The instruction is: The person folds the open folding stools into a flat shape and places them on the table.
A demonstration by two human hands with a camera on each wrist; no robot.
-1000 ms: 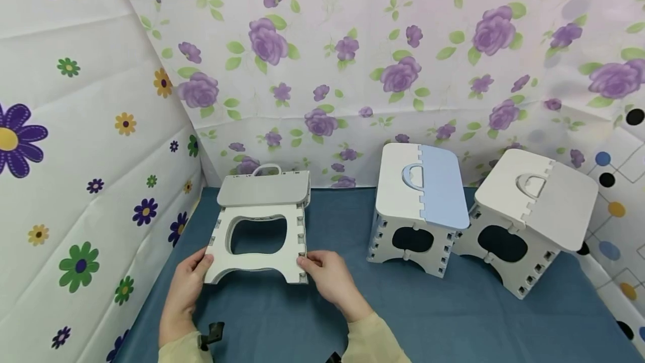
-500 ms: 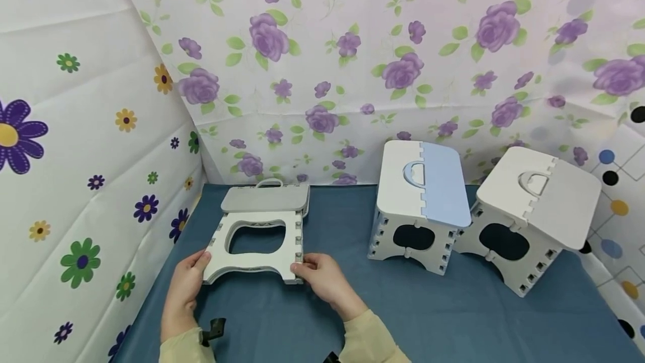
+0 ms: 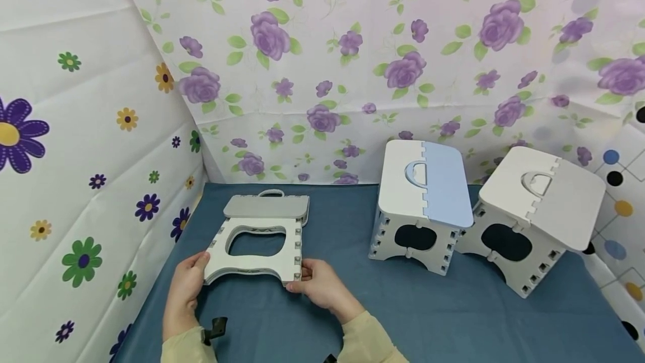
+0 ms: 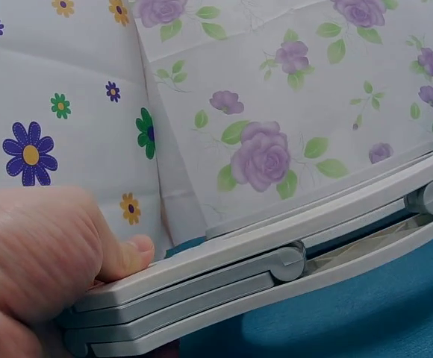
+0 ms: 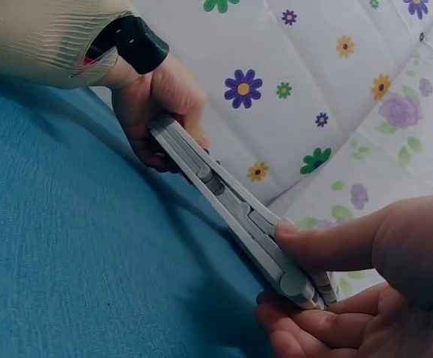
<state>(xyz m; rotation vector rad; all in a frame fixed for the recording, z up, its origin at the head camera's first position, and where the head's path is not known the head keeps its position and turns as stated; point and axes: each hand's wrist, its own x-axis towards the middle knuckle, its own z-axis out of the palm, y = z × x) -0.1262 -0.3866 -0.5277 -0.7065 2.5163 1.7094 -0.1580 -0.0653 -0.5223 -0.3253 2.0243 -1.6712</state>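
Right grip (image 3: pixel 322 286) pinches folded stool (image 3: pixel 249 262); only head view shows blue-and-white stool (image 3: pixel 420 203).

No text can be read — no label, no brand, no number and also no sign — in the head view or in either wrist view.

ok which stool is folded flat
The leftmost stool: it is collapsed into a slab, while the blue-and-white stool and the rightmost stool stand unfolded.
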